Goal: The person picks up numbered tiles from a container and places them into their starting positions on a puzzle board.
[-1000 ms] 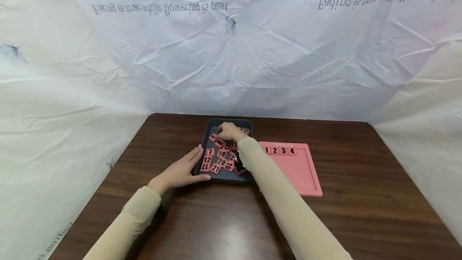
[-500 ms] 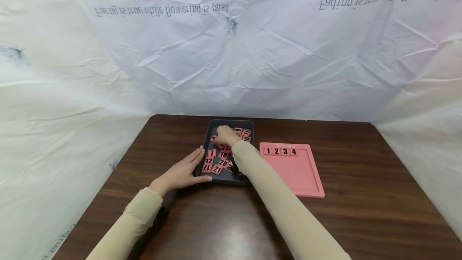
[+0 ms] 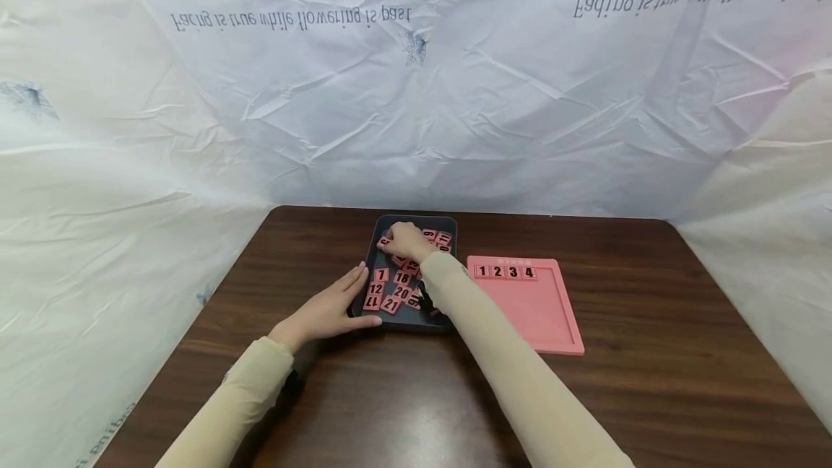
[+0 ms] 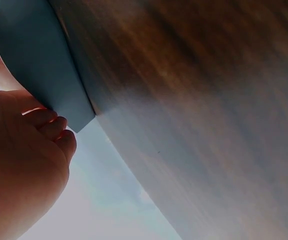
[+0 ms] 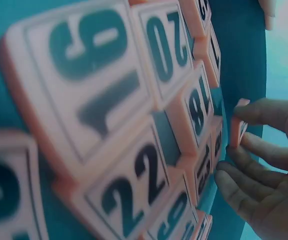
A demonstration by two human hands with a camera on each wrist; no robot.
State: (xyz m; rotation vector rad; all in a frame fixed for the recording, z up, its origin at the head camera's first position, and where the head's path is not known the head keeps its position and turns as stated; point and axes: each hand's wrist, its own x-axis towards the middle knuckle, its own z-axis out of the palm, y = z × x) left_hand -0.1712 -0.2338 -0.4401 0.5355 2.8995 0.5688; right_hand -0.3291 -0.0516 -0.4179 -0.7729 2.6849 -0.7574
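Note:
A dark grey tray (image 3: 416, 221) on the table holds several loose pink number tiles (image 3: 401, 278). My right hand (image 3: 408, 240) reaches in at its far left part and pinches one pink number tile (image 5: 239, 122) between thumb and fingers, seen almost edge-on in the right wrist view. From the head, part of that tile's black figure shows beside the fingertips. My left hand (image 3: 323, 315) rests along the tray's left side, fingers extended on the wall and thumb at the front corner. In the left wrist view, the fingertips touch the tray's outer wall (image 4: 39, 60).
Right of the tray lies a pink board (image 3: 526, 309) with a raised rim, tiles 1, 2, 3 and 4 (image 3: 505, 272) in a row along its top. My right forearm (image 3: 513, 352) crosses over its left part. A white sheet (image 3: 416, 121) hangs behind the brown table (image 3: 650, 323).
My right hand has shifted slightly left among the tiles and taken hold of one near the tray's left side, moving it slightly away from me. The left hand keeps its place.

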